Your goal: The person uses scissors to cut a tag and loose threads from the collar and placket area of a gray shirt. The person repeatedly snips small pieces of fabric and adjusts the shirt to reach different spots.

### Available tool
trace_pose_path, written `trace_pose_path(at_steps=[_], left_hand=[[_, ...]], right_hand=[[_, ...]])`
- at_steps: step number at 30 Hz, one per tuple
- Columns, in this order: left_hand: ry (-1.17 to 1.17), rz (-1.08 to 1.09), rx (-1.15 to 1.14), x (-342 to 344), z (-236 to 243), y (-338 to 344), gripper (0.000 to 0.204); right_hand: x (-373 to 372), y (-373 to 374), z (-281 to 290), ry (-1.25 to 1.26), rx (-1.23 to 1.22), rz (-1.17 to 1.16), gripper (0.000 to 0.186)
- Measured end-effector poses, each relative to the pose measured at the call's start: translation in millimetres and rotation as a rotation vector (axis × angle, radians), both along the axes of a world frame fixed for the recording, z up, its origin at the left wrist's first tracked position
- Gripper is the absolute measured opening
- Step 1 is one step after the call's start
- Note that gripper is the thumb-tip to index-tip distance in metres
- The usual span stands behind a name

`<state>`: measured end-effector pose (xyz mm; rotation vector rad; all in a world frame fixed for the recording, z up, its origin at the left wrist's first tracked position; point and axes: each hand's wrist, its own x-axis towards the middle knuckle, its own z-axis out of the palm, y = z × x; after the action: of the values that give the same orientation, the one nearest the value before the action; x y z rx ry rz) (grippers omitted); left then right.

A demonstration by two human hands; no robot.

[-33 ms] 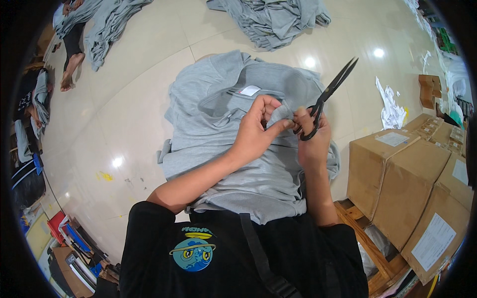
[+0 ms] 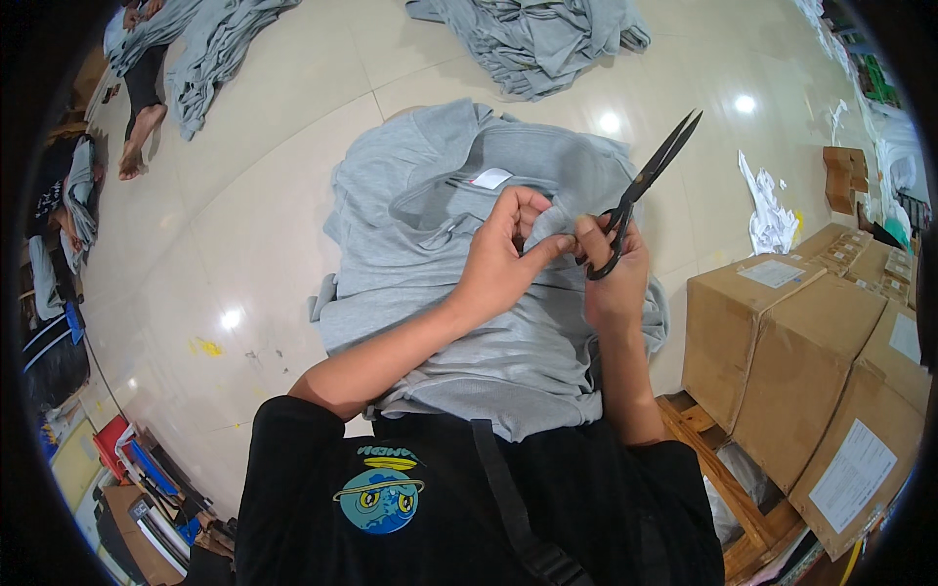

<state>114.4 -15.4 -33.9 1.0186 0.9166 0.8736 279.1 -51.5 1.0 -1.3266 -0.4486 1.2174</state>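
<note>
Grey knit garments (image 2: 459, 342) lie across my lap and the floor before me, with a white label (image 2: 490, 179) at the neck opening. My left hand (image 2: 513, 239) pinches a fold of the grey garment between thumb and fingers. Close beside it, my right hand (image 2: 616, 259) is closed round the handles of black scissors (image 2: 645, 181). Their blades point up and away to the right, slightly parted and off the cloth. The right fingertips meet the edge of the pinched fold; whether they grip it too is hard to see.
Cardboard boxes (image 2: 816, 327) stand on a wooden pallet (image 2: 728, 479) at the right. Grey garment piles (image 2: 537, 44) lie on the tiled floor (image 2: 244, 283) ahead, and white cloth scraps (image 2: 772, 215) lie farther right. At the far left are other people, one with a bare foot (image 2: 145, 137).
The scissors and my right hand have shifted very slightly, the blades tilting a little. My left hand and the garment stay where they were.
</note>
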Motion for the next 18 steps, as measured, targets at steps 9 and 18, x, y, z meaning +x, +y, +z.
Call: trace_pose_path(at_steps=[9,18], left_hand=[[0.187,0.109,0.264,-1.4,18.3,16.2,0.039],[0.204,0.092,0.305,-1.6,18.4,29.3,0.011]], right_hand=[[-4.1,4.5,-1.3,-0.038,0.061,0.041,0.033],[-6.2,2.5,-3.8,-0.16,0.07,0.056,0.033]])
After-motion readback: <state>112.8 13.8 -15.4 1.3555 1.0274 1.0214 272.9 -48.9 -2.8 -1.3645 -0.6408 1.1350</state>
